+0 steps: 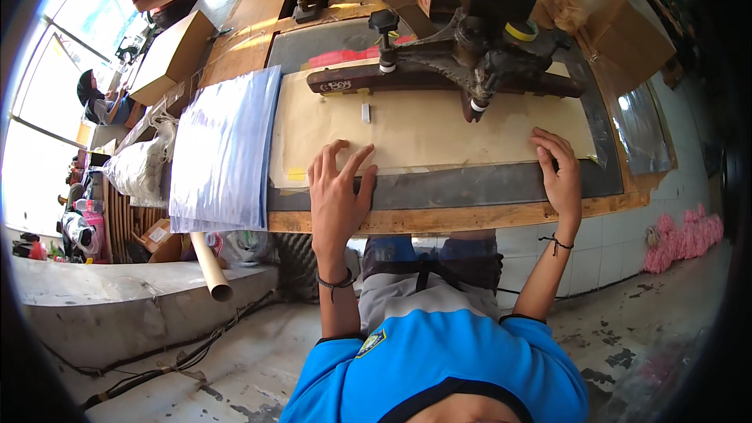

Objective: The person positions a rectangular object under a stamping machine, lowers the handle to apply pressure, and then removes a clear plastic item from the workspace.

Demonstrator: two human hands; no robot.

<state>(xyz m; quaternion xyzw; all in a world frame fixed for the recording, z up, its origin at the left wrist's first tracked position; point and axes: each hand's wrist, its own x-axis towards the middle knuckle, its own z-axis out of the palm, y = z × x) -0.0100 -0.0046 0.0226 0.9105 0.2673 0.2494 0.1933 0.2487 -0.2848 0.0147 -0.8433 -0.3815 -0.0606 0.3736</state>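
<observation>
My left hand (342, 186) rests with its fingers spread at the near edge of a tan sheet (439, 137) on the worktable. My right hand (559, 172) lies near the sheet's right end, fingers loosely bent and apart, with nothing visible in it. Above the sheet's far part runs a dark metal press bar (439, 81), carried by a cast arm with black knobs. A small white piece (366, 113) sits on the sheet beyond my left fingers. Left of that hand, a stack of clear plastic sheets (223, 149) overhangs the table's front edge.
A yellow tape roll (521, 30) sits by the press. Cardboard boxes (627, 23) stand at the back right, and another box (171, 55) at the left. Below the plastic stack leans a cardboard tube (211, 266). Two other people are at the far left. Pink bundles (681, 241) lie right.
</observation>
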